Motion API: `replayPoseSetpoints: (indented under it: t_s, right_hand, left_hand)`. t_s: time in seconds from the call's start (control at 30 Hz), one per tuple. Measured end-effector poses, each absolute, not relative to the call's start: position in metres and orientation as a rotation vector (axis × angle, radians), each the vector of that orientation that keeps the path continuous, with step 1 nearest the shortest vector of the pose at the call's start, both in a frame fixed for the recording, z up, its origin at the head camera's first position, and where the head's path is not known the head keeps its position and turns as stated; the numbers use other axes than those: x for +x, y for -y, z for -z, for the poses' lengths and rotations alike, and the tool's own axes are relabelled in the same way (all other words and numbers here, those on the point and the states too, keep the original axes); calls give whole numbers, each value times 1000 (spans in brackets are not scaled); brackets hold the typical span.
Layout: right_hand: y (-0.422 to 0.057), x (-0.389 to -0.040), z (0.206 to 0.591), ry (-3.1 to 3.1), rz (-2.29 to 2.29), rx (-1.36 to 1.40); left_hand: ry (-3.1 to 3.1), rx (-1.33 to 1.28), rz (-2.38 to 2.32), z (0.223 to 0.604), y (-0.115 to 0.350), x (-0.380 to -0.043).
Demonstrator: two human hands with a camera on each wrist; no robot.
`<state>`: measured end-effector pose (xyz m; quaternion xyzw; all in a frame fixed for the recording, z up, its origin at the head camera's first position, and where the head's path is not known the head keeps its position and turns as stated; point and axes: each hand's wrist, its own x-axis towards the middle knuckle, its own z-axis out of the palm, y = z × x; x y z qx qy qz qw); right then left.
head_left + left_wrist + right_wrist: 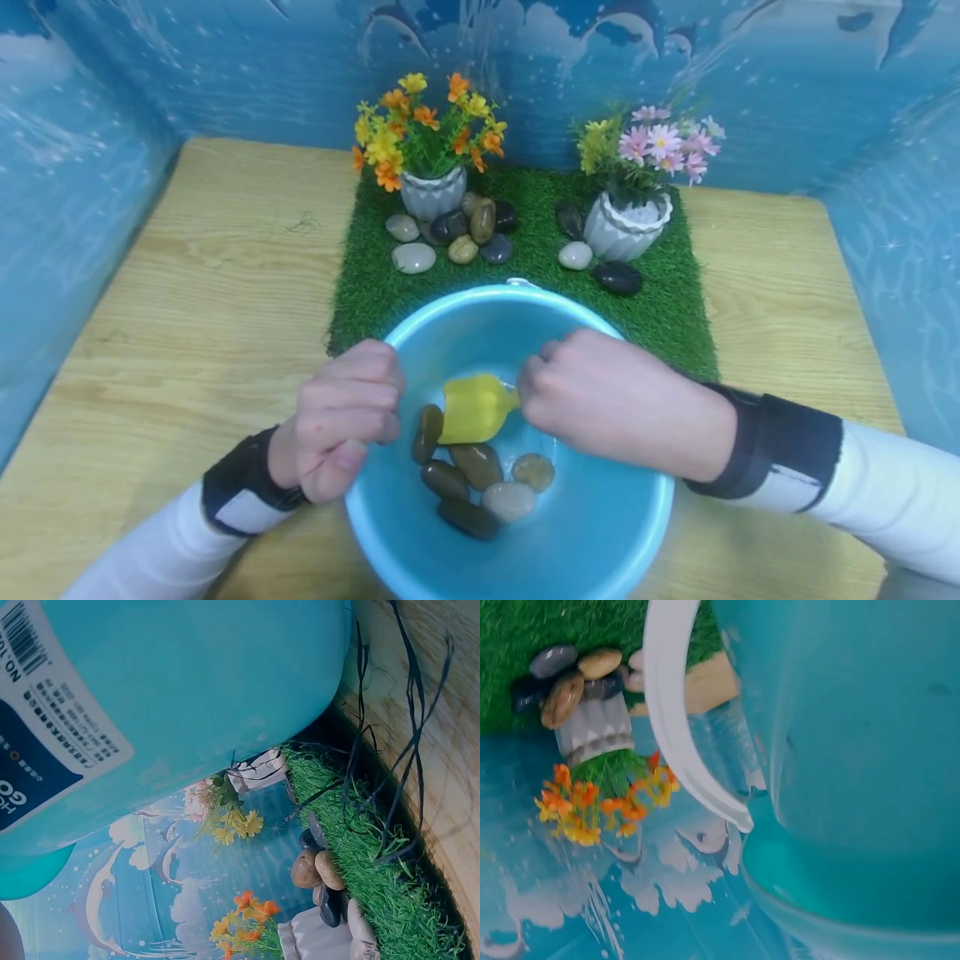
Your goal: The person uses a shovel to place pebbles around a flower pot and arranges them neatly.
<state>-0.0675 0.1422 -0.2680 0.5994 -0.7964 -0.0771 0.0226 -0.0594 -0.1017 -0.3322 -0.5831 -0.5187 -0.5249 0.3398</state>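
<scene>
A light blue bucket (510, 562) stands in front of me on the table and the grass mat. My left hand (348, 421) grips its left rim, with the thumb outside. Over the inside of the bucket, my right hand (600, 400) holds a yellow scoop (474, 408) by its handle, most of which the fist hides. The scoop's blade points left, beside a brown stone (427, 433). Several wet stones lie at the bottom, among them a pale grey stone (510, 502) and a tan stone (533, 472). The left wrist view shows the bucket's outer wall (210, 667) up close.
Behind the bucket lies a green grass mat (375, 292). It bears a white pot (435, 193) of orange and yellow flowers, another pot (626, 229) with pink flowers, and several loose stones (414, 258). The bucket's white handle (671, 712) hangs outside it.
</scene>
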Motion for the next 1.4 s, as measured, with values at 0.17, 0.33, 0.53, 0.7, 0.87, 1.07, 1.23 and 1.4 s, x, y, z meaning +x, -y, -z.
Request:
replayPoseSetpoints:
  t_s: [0.17,0.33,0.53,0.7,0.87,1.07,1.23,1.4]
  right_hand:
    - [-141,-69,268,2568,212,1932]
    - [-140,-71,269,2575,155,1959]
    - [-143,-74,269,2494,-68,1989]
    - [-147,-75,267,2463,-175,1989]
    - [-158,-78,259,2475,-372,1981]
    - [-173,-85,254,2424,-610,1986]
    - [-180,-87,255,2369,-751,1959]
    - [-184,-90,254,2316,-881,1949]
  left_hand:
    - [1343,-1519,1367,332,101,-60]
    - [1336,-1525,1371,332,101,-60]
    - [1351,-1540,1370,333,103,-61]
    - [1364,-1549,1374,332,103,-61]
    - [1374,-1552,1386,332,103,-61]
    - [1421,-1538,1386,333,106,-59]
    - [1404,-1537,1375,333,106,-60]
    - [1365,-1536,1368,332,104,-61]
